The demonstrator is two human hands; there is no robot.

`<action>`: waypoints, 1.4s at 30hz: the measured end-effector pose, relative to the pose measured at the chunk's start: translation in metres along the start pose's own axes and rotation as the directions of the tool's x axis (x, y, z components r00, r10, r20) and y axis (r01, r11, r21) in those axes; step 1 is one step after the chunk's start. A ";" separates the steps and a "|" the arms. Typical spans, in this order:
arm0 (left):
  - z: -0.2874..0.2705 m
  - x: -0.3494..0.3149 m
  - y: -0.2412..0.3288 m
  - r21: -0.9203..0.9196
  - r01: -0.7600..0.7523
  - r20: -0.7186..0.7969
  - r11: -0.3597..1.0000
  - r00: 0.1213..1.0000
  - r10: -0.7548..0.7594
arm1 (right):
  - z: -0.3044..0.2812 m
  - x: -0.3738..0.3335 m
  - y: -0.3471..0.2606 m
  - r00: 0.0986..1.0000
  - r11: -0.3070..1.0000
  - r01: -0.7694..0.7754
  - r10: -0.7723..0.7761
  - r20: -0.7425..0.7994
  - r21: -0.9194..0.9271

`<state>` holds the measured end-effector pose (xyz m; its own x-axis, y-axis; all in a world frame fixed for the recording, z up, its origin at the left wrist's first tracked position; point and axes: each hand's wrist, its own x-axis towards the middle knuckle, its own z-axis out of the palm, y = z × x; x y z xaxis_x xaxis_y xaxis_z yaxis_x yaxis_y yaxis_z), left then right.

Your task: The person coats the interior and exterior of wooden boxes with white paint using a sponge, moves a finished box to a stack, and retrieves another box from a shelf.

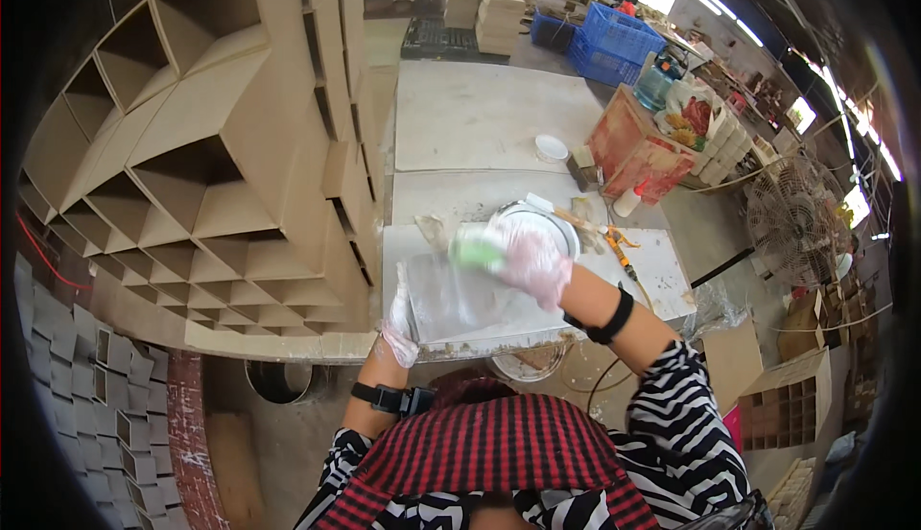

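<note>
A grey board (449, 298) lies on the worktable, with a wet-looking, streaked face. My left hand (398, 324), in a whitish glove, grips the board's left edge. In my right hand (537, 263), also gloved, is a green pad-like block (478, 250), blurred by motion, over the board's upper right part. What the block is exactly I cannot make out. Partly behind my right hand stands a round white tub (566, 226). Beside it lie a brush with a pale head (540, 204) and an orange-handled tool with a hose (622, 245).
Stacked brown cardboard compartment boxes (230, 161) rise high on the left. A small white bowl (551, 148) sits farther back on the table (480, 113). Right of it stand a red-smeared wooden box (638, 141) and a red-capped bottle (628, 201). A floor fan (796, 209) is farther right.
</note>
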<state>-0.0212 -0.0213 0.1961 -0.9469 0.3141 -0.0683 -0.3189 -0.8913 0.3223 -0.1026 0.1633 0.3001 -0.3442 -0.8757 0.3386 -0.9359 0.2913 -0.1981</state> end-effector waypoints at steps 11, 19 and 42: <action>-0.005 -0.001 -0.004 0.039 -0.054 -0.012 0.998 0.998 0.054 | -0.007 0.001 0.005 0.994 0.983 -0.085 0.071 -0.087 -0.165; -0.001 -0.003 0.002 0.071 0.026 0.118 0.997 0.992 -0.034 | 0.018 -0.014 -0.024 0.992 0.966 0.049 -0.017 0.127 -0.255; -0.020 -0.010 0.001 0.026 0.101 0.153 0.995 0.983 -0.104 | 0.036 0.031 -0.071 0.970 0.977 0.215 -0.215 0.110 0.011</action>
<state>-0.0132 -0.0320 0.1784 -0.8913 0.4512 0.0440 -0.4117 -0.8463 0.3381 -0.0437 0.1018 0.2912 -0.1249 -0.9548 0.2696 -0.9871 0.0921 -0.1309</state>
